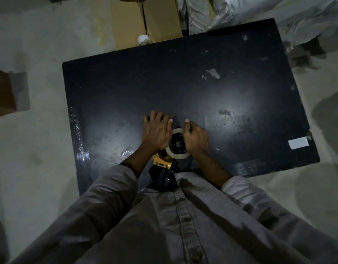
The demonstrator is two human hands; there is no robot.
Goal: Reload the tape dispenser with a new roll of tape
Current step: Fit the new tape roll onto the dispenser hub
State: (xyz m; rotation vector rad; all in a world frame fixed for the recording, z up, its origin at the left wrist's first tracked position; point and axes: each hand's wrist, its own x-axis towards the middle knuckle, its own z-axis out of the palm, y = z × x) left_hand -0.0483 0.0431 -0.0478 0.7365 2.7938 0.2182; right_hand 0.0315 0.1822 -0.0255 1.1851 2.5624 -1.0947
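Note:
A tape dispenser (162, 164) with a yellow plate and a dark handle lies on the black table (221, 92) close to my body. A clear tape roll (177, 153) sits on its black hub. My left hand (156, 130) rests on the dispenser's left side, fingers spread over its front part. My right hand (195, 137) grips the right edge of the roll, thumb pointing away from me. The dispenser's front end is hidden under my hands.
A white label (298, 142) sticks near the table's right edge. Bits of clear tape (82, 155) cling to the left edge. Cardboard boxes (145, 20) and a white tape roll (143, 40) lie beyond the far edge, and plastic-wrapped bundles (259, 12) at the upper right.

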